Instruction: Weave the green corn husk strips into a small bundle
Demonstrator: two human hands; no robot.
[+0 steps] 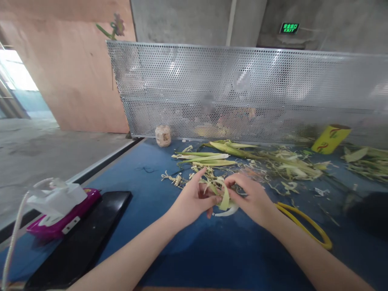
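My left hand (194,198) is closed, thumb and fingers pinching a pale green strip of corn husk (225,198) that curls between my hands. From the other side my right hand (250,198) grips the same strip, its thumb and fingertips bent together. Partly hidden below my fingers, a whitish piece of husk (228,211) hangs or lies near the table. Just beyond my hands are small braided husk pieces (176,179). Behind them lie several long green husk leaves (206,158).
On the blue table (121,242) are a black phone (87,238), a magenta power strip (51,228) with white plugs, a yellow ring (315,226), a yellow canister (330,138), a whitish jar (163,136) and a heap of husk scraps (291,163). A perforated metal screen (182,81) stands behind.
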